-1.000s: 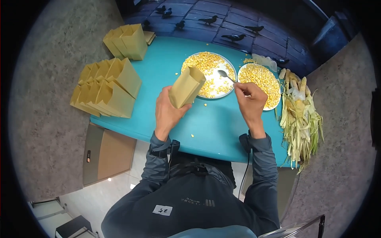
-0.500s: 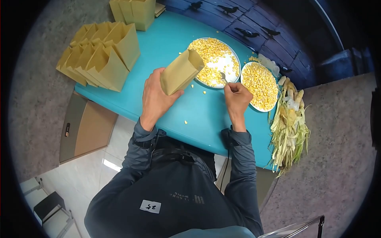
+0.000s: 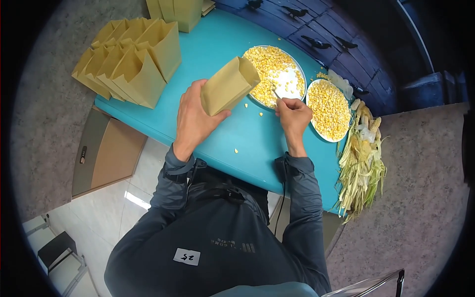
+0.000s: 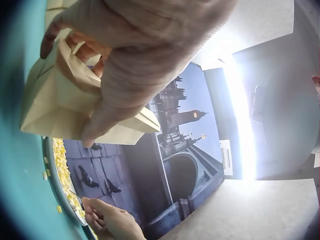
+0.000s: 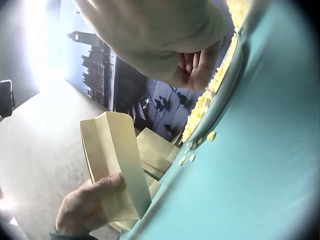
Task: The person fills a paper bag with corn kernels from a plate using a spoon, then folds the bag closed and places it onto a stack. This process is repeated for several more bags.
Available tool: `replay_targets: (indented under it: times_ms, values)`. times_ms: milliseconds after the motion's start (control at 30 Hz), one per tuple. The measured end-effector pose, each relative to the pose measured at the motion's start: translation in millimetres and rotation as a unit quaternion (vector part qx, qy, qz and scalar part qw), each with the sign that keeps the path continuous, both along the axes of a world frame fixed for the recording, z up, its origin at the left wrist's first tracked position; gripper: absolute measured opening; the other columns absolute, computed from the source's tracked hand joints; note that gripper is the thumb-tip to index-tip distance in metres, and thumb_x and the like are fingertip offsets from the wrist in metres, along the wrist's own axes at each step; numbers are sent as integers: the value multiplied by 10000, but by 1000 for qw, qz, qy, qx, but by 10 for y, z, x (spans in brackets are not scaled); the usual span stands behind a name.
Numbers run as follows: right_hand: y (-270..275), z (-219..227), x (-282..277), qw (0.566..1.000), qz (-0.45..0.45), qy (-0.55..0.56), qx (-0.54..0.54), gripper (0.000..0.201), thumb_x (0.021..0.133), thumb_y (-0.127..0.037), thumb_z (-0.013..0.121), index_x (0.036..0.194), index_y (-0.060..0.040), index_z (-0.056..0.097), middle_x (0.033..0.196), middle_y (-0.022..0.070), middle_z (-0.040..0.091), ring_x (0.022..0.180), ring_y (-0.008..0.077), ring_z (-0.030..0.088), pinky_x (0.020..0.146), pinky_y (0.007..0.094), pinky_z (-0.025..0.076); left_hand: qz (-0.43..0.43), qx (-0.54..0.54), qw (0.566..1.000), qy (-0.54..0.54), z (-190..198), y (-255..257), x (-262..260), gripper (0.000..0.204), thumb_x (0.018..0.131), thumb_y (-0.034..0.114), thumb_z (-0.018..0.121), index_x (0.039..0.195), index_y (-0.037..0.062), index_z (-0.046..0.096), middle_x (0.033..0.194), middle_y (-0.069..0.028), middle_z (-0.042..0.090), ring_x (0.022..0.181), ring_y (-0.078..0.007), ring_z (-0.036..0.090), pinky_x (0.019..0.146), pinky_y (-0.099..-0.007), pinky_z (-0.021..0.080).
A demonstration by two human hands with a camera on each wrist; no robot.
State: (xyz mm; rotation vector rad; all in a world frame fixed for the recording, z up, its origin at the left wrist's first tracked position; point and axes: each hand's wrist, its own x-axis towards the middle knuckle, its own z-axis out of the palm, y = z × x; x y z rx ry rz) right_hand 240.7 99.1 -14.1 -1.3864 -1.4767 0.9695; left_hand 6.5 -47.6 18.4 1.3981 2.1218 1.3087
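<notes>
My left hand (image 3: pixel 194 116) grips an upright-folded kraft paper bag (image 3: pixel 228 88) around its lower part, thumb on one side and fingers on the other. The bag leans to the right, its open mouth close to the rim of a round plate (image 3: pixel 290 88) of loose corn kernels (image 3: pixel 264 57). At the near side of that plate, my right hand (image 3: pixel 295 119) pinches a metal spoon (image 3: pixel 275 93) by its handle. The spoon's bowl is down among the kernels and mostly hidden. In the left wrist view, the bag (image 4: pixel 60 107) stands above the teal tabletop.
A second plate (image 3: pixel 310 113) full of corn kernels is to the right. Beyond it lie corn husks and cobs (image 3: pixel 363 148). Several open paper bags (image 3: pixel 133 69) stand at the left, more bags (image 3: pixel 180 12) behind them. A few stray kernels (image 3: pixel 236 150) dot the teal table (image 3: pixel 198 54).
The head view has shifted. My right hand has brought the spoon down from above the plate into the kernels at its near side. The bag in my left hand now tilts further toward the right.
</notes>
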Motion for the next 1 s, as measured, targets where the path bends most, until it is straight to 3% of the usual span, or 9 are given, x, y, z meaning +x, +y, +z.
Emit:
replay_targets:
  times_ms: [33, 233, 400, 600, 667, 767, 800, 867, 1000]
  values:
    - [30, 32, -55, 999, -4, 30, -43, 151, 897, -25, 828, 956, 100, 766, 825, 148, 782, 658, 169, 743, 630, 275, 621, -2, 1, 1000, 4, 12, 0, 6, 850, 702, 203, 998, 1404, 18, 556, 1295, -221, 692, 1203, -397, 673, 1023, -464, 544]
    - [311, -7, 28, 970, -11, 178, -165, 126, 896, 23, 820, 982, 97, 764, 866, 141, 774, 721, 183, 752, 645, 273, 632, 1, -1, 1000, 5, -12, -12, 4, 864, 689, 203, 1007, 1400, 16, 554, 1291, -219, 688, 1208, -401, 666, 1029, -474, 538]
    - [373, 124, 226, 967, -5, 202, -156, 156, 893, 12, 838, 1013, 82, 768, 867, 120, 766, 719, 168, 735, 642, 257, 621, -11, -24, 999, 20, -2, 80, 49, 861, 676, 174, 996, 1400, 18, 557, 1289, -207, 679, 1232, -404, 637, 1051, -476, 520]
    - [253, 721, 353, 978, 34, 201, -48, 183, 874, -10, 854, 999, 88, 764, 859, 126, 767, 705, 171, 739, 646, 267, 624, -23, -47, 998, 37, 25, 311, 216, 872, 665, 180, 995, 1404, 27, 559, 1296, -197, 673, 1227, -420, 615, 1047, -493, 512]
    - [128, 866, 328, 982, 47, 184, -17, 131, 892, -6, 841, 985, 62, 778, 844, 109, 769, 697, 157, 735, 662, 266, 623, -27, -45, 998, 33, 51, 398, 294, 872, 666, 186, 996, 1404, 29, 558, 1298, -199, 672, 1219, -424, 616, 1042, -496, 513]
    - [-20, 813, 314, 977, 145, 46, 149, 73, 905, 19, 820, 973, -3, 810, 831, 59, 776, 714, 129, 726, 629, 259, 570, -41, -55, 997, 19, 57, 491, 369, 874, 666, 191, 999, 1402, 29, 556, 1301, -203, 672, 1215, -424, 618, 1037, -500, 515]
    - [-24, 803, 331, 977, 143, 46, 150, 73, 905, 19, 820, 973, -3, 810, 831, 59, 776, 714, 129, 726, 629, 259, 570, -48, -66, 997, 9, 51, 509, 390, 876, 666, 192, 1002, 1401, 28, 554, 1302, -203, 673, 1220, -420, 619, 1036, -500, 516]
    - [-58, 904, 315, 896, 127, -125, 407, 94, 878, 33, 822, 961, -9, 809, 810, 73, 766, 716, 130, 726, 618, 260, 544, -48, -64, 997, 8, 22, 515, 409, 875, 666, 193, 1004, 1398, 26, 555, 1300, -202, 674, 1222, -415, 620, 1034, -497, 518]
    - [224, 615, 525, 959, 37, -117, 256, 18, 875, -16, 798, 891, -12, 807, 788, 93, 767, 688, 152, 727, 629, 294, 553, -44, -27, 999, 18, -133, 495, 371, 874, 672, 213, 1007, 1402, 57, 552, 1286, -178, 675, 1188, -416, 620, 967, -520, 534]
